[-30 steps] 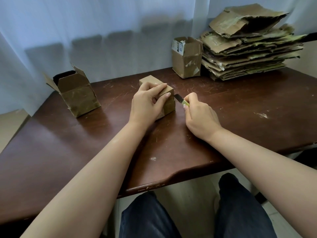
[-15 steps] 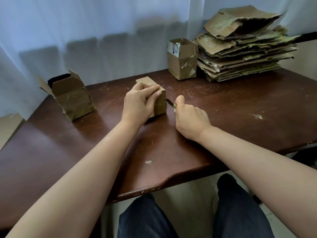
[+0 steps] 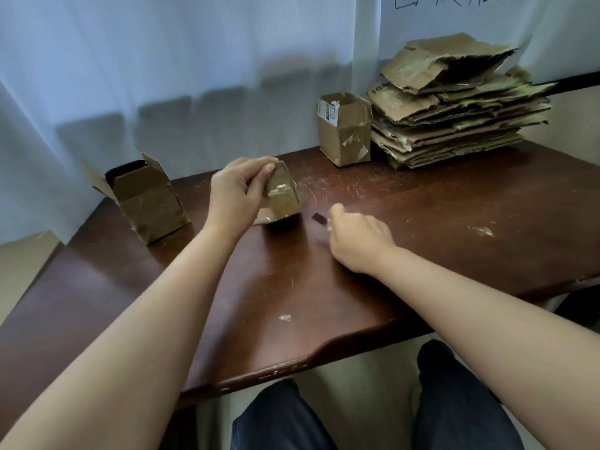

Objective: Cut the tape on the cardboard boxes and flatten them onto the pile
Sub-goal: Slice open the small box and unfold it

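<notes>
A small taped cardboard box (image 3: 283, 199) stands tilted on the dark wooden table (image 3: 454, 228). My left hand (image 3: 237, 193) grips it from the left, thumb on its upper end, and a loose flap lies flat beneath it. My right hand (image 3: 354, 241) holds a small cutter, whose dark blade (image 3: 318, 218) points at the box from a short gap to the right. A pile of flattened cardboard (image 3: 454, 112) sits at the table's back right.
An open-topped box (image 3: 147, 203) stands at the left of the table, another open box (image 3: 344, 129) at the back beside the pile. Tape scraps (image 3: 482, 231) lie on the table. A white curtain hangs behind. My knees show below the front edge.
My left hand has tipped the small box up onto its end, showing a taped face. My right hand with the cutter has drawn back from the box toward me.
</notes>
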A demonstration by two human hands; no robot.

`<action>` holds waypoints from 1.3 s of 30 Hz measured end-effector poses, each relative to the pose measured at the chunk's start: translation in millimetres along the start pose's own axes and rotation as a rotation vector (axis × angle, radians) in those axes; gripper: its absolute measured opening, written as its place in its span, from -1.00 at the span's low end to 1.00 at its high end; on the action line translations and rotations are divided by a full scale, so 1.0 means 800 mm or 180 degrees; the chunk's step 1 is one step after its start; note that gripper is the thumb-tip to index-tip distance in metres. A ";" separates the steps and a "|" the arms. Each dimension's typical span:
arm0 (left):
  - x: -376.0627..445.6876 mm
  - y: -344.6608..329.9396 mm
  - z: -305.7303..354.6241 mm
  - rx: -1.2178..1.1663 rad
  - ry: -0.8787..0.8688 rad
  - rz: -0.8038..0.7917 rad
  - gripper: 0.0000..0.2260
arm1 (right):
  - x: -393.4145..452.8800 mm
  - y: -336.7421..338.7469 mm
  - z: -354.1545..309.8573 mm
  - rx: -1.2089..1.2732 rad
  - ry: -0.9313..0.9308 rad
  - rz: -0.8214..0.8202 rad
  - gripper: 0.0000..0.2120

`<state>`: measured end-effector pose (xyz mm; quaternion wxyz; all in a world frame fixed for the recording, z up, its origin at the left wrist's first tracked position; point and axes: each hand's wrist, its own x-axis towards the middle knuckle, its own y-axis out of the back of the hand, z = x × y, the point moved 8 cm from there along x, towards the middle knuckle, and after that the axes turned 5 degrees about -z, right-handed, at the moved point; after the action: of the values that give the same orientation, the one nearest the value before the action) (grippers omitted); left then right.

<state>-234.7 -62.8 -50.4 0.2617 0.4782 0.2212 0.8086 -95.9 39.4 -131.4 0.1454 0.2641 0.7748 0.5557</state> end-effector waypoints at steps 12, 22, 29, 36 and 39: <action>-0.056 0.010 -0.050 -0.0464 0.0778 -0.0833 -0.84 | -0.007 0.024 0.029 0.1278 -0.0174 0.1024 -0.93; -0.027 -0.020 -0.033 -0.0424 0.0314 -0.1357 -0.77 | 0.010 0.054 0.006 0.0721 0.0437 0.1416 -0.66; -0.037 -0.027 -0.030 -0.0210 -0.0111 -0.1392 -0.55 | 0.022 0.045 -0.013 0.0532 0.0907 0.1289 -0.63; -0.035 -0.037 -0.039 -0.0155 0.0051 -0.1410 -0.51 | 0.033 0.042 -0.017 0.0120 0.0917 0.1020 -0.48; -0.031 -0.036 -0.041 -0.0055 0.0079 -0.1342 -0.55 | 0.038 0.044 -0.023 -0.0185 0.0866 0.1005 -0.51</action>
<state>-247.6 -59.7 -98.8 0.4265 0.4091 0.3127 0.7436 -121.4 50.8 -89.9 -0.0419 0.3004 0.7199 0.6243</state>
